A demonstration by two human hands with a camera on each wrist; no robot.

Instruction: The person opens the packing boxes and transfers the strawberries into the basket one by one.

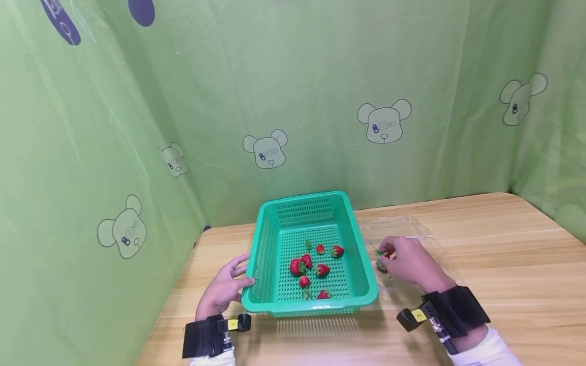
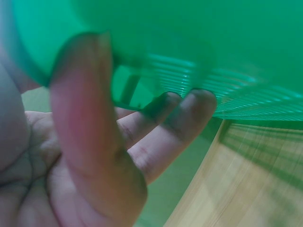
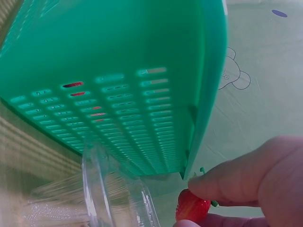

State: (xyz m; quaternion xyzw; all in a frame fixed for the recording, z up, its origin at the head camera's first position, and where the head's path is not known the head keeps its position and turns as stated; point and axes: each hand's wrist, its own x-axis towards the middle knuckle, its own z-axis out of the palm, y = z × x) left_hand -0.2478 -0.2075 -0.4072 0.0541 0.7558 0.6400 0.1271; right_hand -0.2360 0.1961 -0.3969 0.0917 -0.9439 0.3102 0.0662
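A green plastic basket (image 1: 260,239) with slotted walls holds several strawberries (image 1: 322,270). At its left side, my left hand (image 1: 224,287) grips the rim, thumb (image 2: 87,109) on the edge and fingers (image 2: 175,127) against the outer wall. On the other side, my right hand (image 1: 409,259) pinches a red strawberry (image 3: 193,207) with green leaves between thumb and fingers. That hand is over a clear plastic box (image 1: 441,249), just right of the basket. Beneath the pinched berry another strawberry (image 1: 381,267) shows, partly covered by the hand.
The clear box's raised lid part (image 1: 393,223) lies toward the back, close to the basket's right wall. Wooden tabletop (image 1: 503,254) extends to the right. A green curtain (image 1: 316,101) with bear-head prints hangs behind the table and along both sides.
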